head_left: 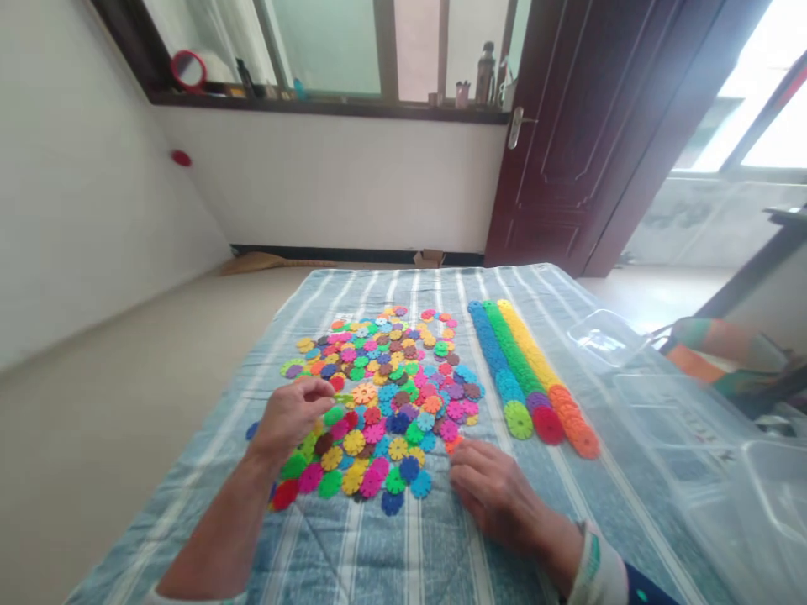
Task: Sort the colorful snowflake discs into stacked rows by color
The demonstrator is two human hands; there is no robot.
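Observation:
A wide heap of colourful notched discs (374, 433) lies on the striped cloth of the table (435, 555). At the heap's left side is my left hand (295, 416), its thumb and forefinger pinched together; whatever is between them is too small to make out. My right hand (492, 487) rests at the heap's lower right edge, fingers curled beside an orange disc (452, 444); their tips are partly hidden. Right of the heap, overlapping discs form three long rows: a blue row (492, 344), a green row (512, 344) and a yellow row (526, 344) with orange discs (571, 416) at its near end.
Clear plastic containers (605, 336) stand along the table's right side. Behind the table are a white wall, a window ledge (353, 107) with a thermos (485, 74), and a dark red door (567, 126). A broom (258, 262) lies on the floor.

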